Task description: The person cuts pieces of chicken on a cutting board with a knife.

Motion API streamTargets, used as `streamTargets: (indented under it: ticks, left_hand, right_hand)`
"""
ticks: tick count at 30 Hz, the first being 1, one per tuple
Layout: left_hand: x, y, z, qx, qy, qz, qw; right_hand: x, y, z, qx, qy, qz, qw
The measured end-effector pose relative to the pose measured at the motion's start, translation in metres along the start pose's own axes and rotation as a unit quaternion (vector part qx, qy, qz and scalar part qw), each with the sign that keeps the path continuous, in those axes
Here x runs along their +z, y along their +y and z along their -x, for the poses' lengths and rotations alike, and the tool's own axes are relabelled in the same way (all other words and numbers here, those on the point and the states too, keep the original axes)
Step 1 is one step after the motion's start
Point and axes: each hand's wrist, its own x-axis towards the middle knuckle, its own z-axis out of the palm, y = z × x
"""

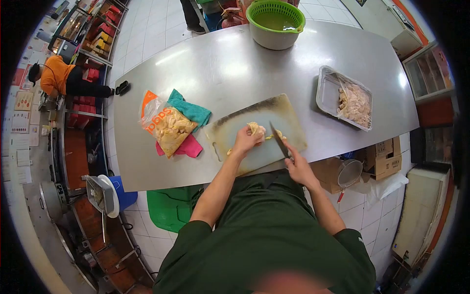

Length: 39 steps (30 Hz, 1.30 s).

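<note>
My left hand (248, 141) is closed around a pale piece of raw chicken (255, 129) over the cutting board (240, 117). In my right hand (296, 162) is a kitchen knife (279, 139), its dark blade pointing away from me across the board. Small yellowish scraps (280, 134) lie by the blade, and another bit sits near the board's left side. The board is worn, with dark stains along its far edge. To its left, a clear plastic bag of cut chicken pieces (175, 131) rests on a pink cloth (190, 147) beside a teal cloth (191, 109).
On the steel table (220, 63), a tray (325, 98) of chicken under plastic film stands at right. A green colander (275, 19) sits in a pale basin (275, 40) at the far edge. A person in orange (58, 76) bends by shelves at left. Cardboard boxes (384, 159) are below right.
</note>
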Motion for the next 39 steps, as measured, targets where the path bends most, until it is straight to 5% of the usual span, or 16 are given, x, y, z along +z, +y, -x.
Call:
streamTargets:
  ticks: [4,11,13,16,17,19,22,26,28,39]
  left_hand:
    - [-0.014,-0.012,0.019,-0.019,0.051,-0.082,0.995]
    - [-0.068,-0.032,0.037,0.041,0.083,-0.342,0.935]
    - [-0.062,-0.007,0.053,0.003,0.067,-0.531,0.845]
    - [-0.041,0.027,0.073,0.037,0.126,-0.601,0.788]
    - [-0.033,0.032,0.072,0.037,0.125,-0.600,0.789]
    - [-0.015,0.034,0.064,0.252,0.192,-0.584,0.747]
    - [-0.019,-0.004,0.038,0.257,0.089,-0.580,0.768]
    - [-0.028,-0.026,0.040,0.293,0.095,-0.559,0.770]
    - [-0.025,-0.029,0.038,0.389,0.157,-0.502,0.756]
    - [-0.022,-0.040,0.033,0.438,0.164,-0.526,0.710]
  right_hand:
    - [0.017,0.009,-0.010,-0.009,-0.071,0.058,0.996]
    - [0.012,-0.002,-0.004,0.006,-0.042,0.092,0.995]
    - [0.012,-0.011,-0.003,0.013,-0.011,0.115,0.993]
    - [0.012,-0.020,-0.008,-0.003,-0.015,0.172,0.985]
    - [0.015,-0.016,-0.009,-0.002,-0.015,0.173,0.985]
    - [0.028,-0.001,-0.012,-0.075,-0.059,0.179,0.979]
    - [0.028,0.010,-0.015,-0.058,-0.051,0.176,0.981]
    - [0.022,0.002,-0.006,-0.051,-0.025,0.172,0.983]
    - [0.029,-0.001,-0.001,-0.059,-0.053,0.241,0.967]
    - [0.050,0.001,-0.030,-0.068,-0.074,0.301,0.948]
